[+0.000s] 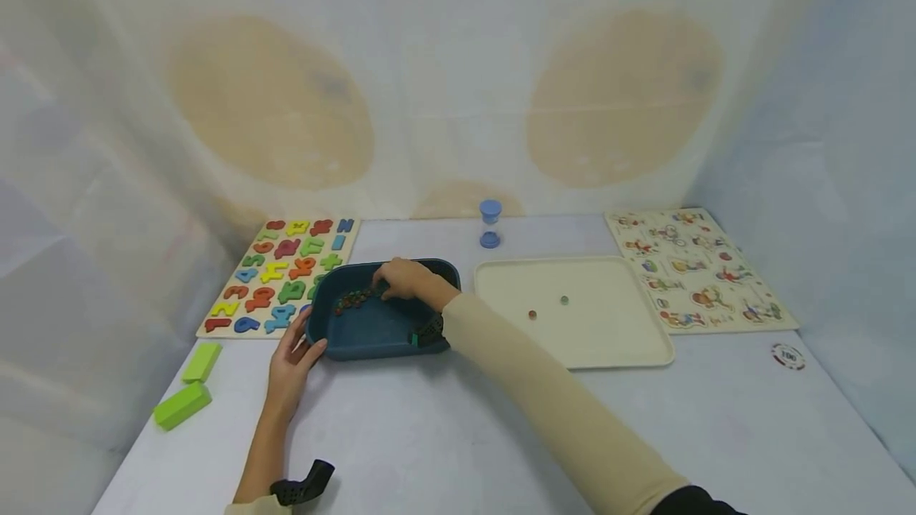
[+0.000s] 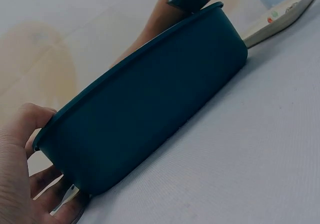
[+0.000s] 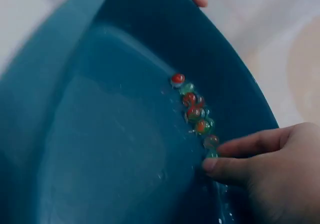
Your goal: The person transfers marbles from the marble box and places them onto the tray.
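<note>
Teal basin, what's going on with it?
A person is handling marbles. Their left hand holds the teal basin at its left end, while the right hand reaches inside, thumb and finger pinching a greenish marble. More marbles lie in a rough line along the basin's wall. To the right, a cream tray bears two marbles, one reddish-brown and one greenish.

Just behind the bare right hand [image 1: 405, 278], a black mount [image 1: 431, 329] with a green patch [image 1: 414, 338] adjoins a long, plain cream sleeve [image 1: 544, 388]. Well behind the bare left hand [image 1: 288, 364], a curved black bracket [image 1: 304, 485] adjoins a cream cuff [image 1: 258, 507].
</note>
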`<state>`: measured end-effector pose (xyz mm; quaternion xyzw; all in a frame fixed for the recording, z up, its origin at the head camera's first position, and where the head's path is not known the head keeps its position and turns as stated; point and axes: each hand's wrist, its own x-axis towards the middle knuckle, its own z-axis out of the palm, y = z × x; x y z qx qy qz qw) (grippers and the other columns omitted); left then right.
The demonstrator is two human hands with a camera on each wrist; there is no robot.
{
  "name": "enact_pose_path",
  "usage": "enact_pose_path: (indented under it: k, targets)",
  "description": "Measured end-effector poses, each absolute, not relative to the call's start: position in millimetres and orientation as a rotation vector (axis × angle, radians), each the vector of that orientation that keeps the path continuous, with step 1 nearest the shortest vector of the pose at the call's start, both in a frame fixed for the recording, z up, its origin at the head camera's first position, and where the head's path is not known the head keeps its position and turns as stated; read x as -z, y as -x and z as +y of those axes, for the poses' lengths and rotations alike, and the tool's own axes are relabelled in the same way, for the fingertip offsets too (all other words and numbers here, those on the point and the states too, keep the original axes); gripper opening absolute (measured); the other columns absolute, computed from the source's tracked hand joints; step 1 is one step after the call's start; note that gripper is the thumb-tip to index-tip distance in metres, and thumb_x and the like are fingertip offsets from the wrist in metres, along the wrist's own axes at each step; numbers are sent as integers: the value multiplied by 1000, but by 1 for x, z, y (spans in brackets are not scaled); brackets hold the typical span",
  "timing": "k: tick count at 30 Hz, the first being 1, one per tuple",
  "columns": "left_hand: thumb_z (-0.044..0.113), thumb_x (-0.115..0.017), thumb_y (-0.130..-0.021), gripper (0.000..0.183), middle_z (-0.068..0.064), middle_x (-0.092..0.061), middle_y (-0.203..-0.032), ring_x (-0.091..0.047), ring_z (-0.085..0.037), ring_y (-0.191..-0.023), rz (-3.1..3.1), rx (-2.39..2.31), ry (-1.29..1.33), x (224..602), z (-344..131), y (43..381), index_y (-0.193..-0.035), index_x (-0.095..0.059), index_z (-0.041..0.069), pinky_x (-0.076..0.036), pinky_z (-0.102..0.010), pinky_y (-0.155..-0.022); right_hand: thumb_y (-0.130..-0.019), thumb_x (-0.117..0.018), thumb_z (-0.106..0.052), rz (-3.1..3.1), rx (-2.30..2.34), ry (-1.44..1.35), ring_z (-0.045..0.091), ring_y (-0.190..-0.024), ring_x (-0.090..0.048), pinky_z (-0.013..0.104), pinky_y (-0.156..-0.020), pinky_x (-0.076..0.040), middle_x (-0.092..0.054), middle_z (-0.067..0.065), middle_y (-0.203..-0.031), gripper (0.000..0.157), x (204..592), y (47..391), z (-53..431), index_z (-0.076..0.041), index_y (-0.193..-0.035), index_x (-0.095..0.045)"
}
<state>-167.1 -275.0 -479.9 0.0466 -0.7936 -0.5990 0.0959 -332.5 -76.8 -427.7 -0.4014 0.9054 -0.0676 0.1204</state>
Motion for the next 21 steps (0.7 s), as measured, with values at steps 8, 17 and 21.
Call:
enact_pose_path:
  k: [8,17,21]
  targets:
    - [26,-58,-88,56,-2,-31,-143,-37,-26,-126,-2352,1792,-137,479,-273,166,-137,-33,34,-42,-11,-86,-84,-62,-30,2668,382,1297,11,-81,-57,23,-71,-46,-63,-5,-97,23,416,324,-53,-20,-105,-64]
    - [31,-58,-87,56,1,-31,-143,-35,-23,-127,-2398,1733,-177,479,-272,163,-137,-32,37,-40,-10,-88,-84,-62,-26,2800,873,1265,8,-46,-27,20,-45,-25,-38,-4,-50,19,395,307,90,-15,-99,-66]
    - [32,-58,-87,56,1,-31,-143,-34,-23,-127,-2401,1715,-177,477,-272,165,-137,-32,36,-39,-12,-90,-83,-64,-23,2851,835,1062,8,-49,-28,21,-45,-26,-37,-5,-53,19,413,298,153,-12,-99,-67]
